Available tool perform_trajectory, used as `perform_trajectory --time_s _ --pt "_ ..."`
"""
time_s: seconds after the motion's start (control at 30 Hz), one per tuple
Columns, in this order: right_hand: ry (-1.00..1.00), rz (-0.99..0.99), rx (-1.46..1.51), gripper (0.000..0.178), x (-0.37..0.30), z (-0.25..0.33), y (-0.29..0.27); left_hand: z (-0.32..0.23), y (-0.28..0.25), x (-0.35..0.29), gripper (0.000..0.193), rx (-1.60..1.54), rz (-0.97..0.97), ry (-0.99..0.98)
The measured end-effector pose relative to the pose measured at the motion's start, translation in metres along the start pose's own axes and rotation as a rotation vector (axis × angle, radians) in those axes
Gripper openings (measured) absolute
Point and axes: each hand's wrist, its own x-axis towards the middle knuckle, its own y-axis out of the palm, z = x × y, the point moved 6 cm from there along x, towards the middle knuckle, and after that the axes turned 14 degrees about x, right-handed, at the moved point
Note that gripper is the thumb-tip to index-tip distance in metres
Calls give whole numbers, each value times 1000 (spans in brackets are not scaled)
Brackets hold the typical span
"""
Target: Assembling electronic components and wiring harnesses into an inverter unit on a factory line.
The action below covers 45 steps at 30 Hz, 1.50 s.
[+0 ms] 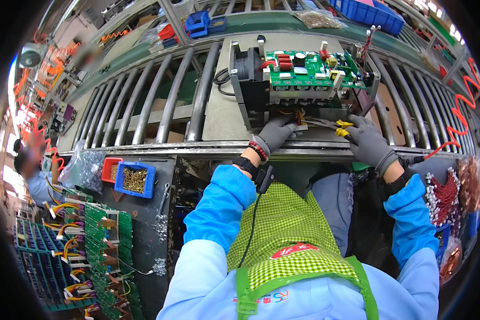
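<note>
On a pale board on the roller line stands a machine unit with a green circuit board (309, 68) on top and a black fan (247, 65) at its left end. My gloved left hand (277, 133) is at its near lower edge, fingers closed on a small bunch of coloured wires (301, 118); the fingertips are partly hidden. My gloved right hand (369, 141) is closed round pliers with yellow handles (343, 128). Their metal jaws point left, close to the wires. A black cable (224, 81) lies coiled beside the fan.
Metal rollers (165, 101) run on both sides of the unit. A blue bin of brass fasteners (135, 180) and several green circuit boards (98, 229) lie at left. At right are red-and-white wire leads (444, 196) and a coiled orange hose (457, 114). Another person sits at far left.
</note>
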Motion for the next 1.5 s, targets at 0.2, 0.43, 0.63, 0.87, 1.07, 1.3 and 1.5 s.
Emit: perform_trajectory --time_s 0.2,0.43,0.63,0.87,1.07,1.3,1.5 --pt "12 10 -124 31 -1 2 4 -3 -3 -3 33 75 -92 57" --pt "19 62 -41 20 19 19 12 -27 -24 -10 31 523 -306 269" --pt "-110 -139 -164 22 27 21 12 -19 -21 -27 40 913 -290 -17" --pt "-98 -164 -235 18 44 19 24 -7 -33 -30 49 764 -338 9" --pt "-101 -99 -327 14 54 16 24 -6 -38 -33 49 773 -313 44" --pt "-102 -118 -396 15 56 22 31 -3 -43 -34 50 763 -322 36" --pt "-125 -184 -450 14 56 26 39 0 -44 -33 50 781 -336 51"
